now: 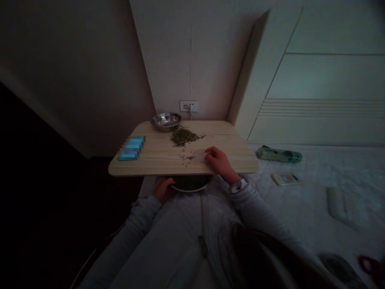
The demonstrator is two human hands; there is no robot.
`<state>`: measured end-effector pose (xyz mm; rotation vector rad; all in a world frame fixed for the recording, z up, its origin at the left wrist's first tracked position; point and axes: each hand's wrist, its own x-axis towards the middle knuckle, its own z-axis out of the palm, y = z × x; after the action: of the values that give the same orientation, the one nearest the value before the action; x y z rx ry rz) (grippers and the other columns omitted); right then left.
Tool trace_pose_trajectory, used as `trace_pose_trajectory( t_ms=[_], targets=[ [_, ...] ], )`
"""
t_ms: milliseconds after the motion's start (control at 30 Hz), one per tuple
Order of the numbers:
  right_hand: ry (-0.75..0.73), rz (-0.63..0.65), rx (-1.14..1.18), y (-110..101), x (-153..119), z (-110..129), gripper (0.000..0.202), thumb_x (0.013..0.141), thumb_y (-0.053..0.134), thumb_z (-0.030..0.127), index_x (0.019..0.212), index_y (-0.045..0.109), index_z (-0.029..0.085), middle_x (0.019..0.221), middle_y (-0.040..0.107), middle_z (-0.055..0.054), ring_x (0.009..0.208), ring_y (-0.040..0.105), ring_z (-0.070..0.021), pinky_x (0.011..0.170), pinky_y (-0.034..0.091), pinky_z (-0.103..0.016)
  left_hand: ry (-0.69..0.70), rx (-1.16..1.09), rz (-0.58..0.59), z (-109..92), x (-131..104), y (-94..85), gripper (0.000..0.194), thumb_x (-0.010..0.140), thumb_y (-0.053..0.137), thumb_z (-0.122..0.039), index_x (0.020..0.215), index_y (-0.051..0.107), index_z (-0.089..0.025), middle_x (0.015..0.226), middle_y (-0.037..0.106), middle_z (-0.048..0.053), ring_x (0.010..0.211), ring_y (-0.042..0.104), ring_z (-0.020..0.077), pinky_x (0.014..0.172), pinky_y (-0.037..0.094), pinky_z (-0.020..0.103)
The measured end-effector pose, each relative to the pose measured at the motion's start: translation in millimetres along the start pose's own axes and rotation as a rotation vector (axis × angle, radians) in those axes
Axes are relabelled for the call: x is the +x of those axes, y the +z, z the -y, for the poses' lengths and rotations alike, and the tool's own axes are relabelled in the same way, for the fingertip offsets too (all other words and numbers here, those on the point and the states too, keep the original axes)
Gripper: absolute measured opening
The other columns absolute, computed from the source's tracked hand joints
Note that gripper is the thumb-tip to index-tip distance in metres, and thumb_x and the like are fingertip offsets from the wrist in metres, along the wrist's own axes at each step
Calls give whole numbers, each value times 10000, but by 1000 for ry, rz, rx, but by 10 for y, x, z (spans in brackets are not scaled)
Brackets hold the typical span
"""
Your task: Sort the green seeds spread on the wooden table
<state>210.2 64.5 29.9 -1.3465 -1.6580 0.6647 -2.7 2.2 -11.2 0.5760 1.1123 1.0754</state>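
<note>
A pile of small dark green beans (pixel 183 137) lies on the small wooden table (pixel 159 160), with several loose ones scattered towards the front edge. My right hand (pixel 221 163) rests at the right of these, its fingers closed on a thin, clear plastic piece (pixel 199 154). That piece touches the tabletop beside the loose beans; its exact kind is unclear. Below the front edge, my left hand (pixel 164 190) grips the left rim of a bowl (pixel 192 190), which sits against my body. The table partly hides the bowl, and its inside is too dark to make out.
A shiny metal bowl (pixel 166 121) stands at the table's back left. A blurred blue object (pixel 131 147) lies at the left edge. Behind is a wall socket (pixel 189 106) with a plug. On the white bed (pixel 315 208) lie a green bottle-like item (pixel 279 154) and a small box (pixel 287 179).
</note>
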Motion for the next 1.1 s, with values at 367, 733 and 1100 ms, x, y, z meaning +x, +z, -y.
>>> trace_pose_trajectory(
  t_ms=[367, 733, 1100],
  targets=[
    [0, 23, 15, -9, -4, 13, 224, 632, 436, 214, 822, 548, 174, 593, 511, 29, 555, 450, -113, 561, 336, -246, -18, -18, 19, -14, -12, 10, 154, 515, 519, -101, 646, 584, -151, 696, 658, 40, 836, 594, 231, 651, 490, 307],
    [19, 2, 33, -1, 7, 14, 229, 630, 438, 202, 828, 546, 164, 606, 517, 29, 570, 462, -111, 563, 341, -240, -42, -11, 5, 2, 21, -22, 112, 505, 524, -118, 605, 570, -136, 600, 621, 21, 735, 591, 200, 576, 469, 266],
    [-1, 18, -1, -2, 1, 5, 233, 643, 439, 200, 844, 553, 169, 613, 523, 30, 569, 462, -107, 560, 338, -236, -55, -17, -29, -8, 11, -11, 133, 519, 519, -103, 630, 582, -137, 607, 629, 26, 751, 600, 206, 572, 478, 269]
  ],
)
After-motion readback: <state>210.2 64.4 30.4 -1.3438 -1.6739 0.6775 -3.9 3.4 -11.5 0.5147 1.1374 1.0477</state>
